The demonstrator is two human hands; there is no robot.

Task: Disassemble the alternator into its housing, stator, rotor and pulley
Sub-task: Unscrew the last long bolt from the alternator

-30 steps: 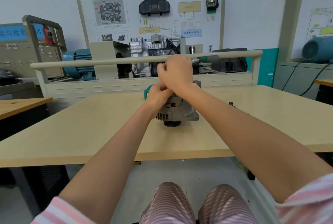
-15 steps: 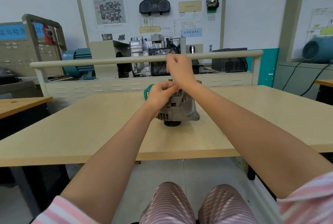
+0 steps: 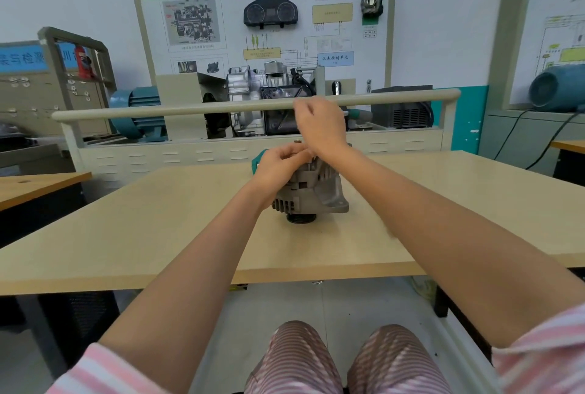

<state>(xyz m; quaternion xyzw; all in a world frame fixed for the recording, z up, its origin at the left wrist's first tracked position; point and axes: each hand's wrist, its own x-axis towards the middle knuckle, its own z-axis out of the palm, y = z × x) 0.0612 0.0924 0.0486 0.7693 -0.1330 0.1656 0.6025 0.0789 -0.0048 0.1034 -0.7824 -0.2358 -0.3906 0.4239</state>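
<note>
Sitting at the pale wooden table (image 3: 158,235), you have the grey cast-metal alternator (image 3: 311,191) standing on it near the middle, its dark grooved pulley (image 3: 300,218) underneath and touching the tabletop. The ribbed housing faces you, with a flat mounting lug sticking out to the right at its base.

Your left hand (image 3: 278,165) rests on the upper left of the alternator, fingers curled in against the top edge of the casing; whether they pinch a small part there or just steady the body is too small to tell. Your right hand (image 3: 319,127) is raised above the alternator, clear of it, fingers bent inward with the thumb and forefinger drawn together. What, if anything, sits between those fingertips is blurred, so you cannot read that grip from this view.

Just behind your left hand a teal object (image 3: 258,157) peeks out on the table, mostly hidden.

Beyond the far edge stands a cream metal bench with a long rounded rail (image 3: 190,108), carrying a silver gearbox unit (image 3: 253,89) and a teal electric motor (image 3: 136,108). A white training board with a dashboard cluster and diagrams (image 3: 262,16) hangs on the wall behind it.
</note>
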